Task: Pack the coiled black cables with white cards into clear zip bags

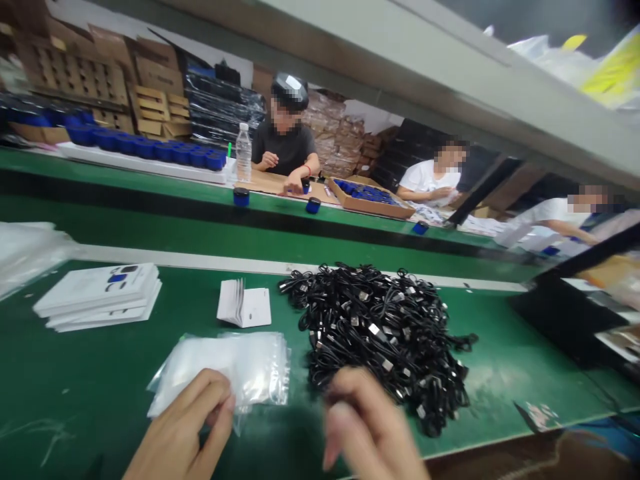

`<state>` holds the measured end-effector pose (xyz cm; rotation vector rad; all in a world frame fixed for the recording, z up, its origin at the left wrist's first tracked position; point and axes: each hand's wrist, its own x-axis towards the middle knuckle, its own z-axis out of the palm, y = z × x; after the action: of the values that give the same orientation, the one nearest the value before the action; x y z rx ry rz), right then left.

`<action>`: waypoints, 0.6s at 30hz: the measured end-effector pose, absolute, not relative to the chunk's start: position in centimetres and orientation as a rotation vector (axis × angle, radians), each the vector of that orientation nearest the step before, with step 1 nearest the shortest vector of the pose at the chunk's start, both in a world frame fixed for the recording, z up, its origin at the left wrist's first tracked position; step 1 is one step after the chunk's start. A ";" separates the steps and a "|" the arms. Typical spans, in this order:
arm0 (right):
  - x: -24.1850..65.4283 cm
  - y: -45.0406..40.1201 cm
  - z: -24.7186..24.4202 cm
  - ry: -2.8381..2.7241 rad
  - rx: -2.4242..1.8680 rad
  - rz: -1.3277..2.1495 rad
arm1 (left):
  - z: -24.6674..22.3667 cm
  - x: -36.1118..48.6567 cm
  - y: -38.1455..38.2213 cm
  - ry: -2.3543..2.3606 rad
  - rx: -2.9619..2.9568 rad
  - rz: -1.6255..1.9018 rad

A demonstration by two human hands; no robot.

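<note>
My left hand (pixel 185 427) is over the near edge of a stack of clear plastic bags (pixel 260 367). Its thumb and forefinger pinch together, with a corner of clear bag film showing at the fingertips. Motion blurs my right hand (pixel 370 427), held at the near edge of a heap of black USB cables (pixel 380 327). Its fingers curl inward, and whether anything is between them cannot be made out. Behind the bags stands a small folded white leaflet (pixel 256 307) with fanned pages.
White printed boxes or booklets (pixel 100 293) are stacked at left, beside more plastic film (pixel 30 253). Across a green conveyor (pixel 190 230) carrying blue-and-black jars (pixel 241 196), several co-workers sit. A pale overhead beam (pixel 400 73) crosses above; a dark box-like object (pixel 555 327) stands right.
</note>
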<state>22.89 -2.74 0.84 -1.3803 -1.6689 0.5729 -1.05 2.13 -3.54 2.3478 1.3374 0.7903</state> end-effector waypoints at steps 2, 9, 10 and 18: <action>19.5 -2.8 -0.8 -1.923 -1.254 0.779 | -3.4 -1.1 2.0 1.332 2.383 0.789; 14.9 -2.1 -3.7 -1.847 -1.435 0.590 | -3.4 -1.8 0.9 1.440 2.563 0.968; 14.5 -2.3 -3.9 -1.863 -1.462 0.500 | -3.5 -1.7 0.6 1.445 2.587 0.970; 13.9 -1.9 -4.6 -1.856 -1.282 0.711 | -3.9 -1.4 -0.4 1.409 2.685 0.928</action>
<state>13.92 -1.92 -4.65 -1.2820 -1.8558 0.7113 -1.42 -0.35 -3.87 2.6847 1.4091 0.9284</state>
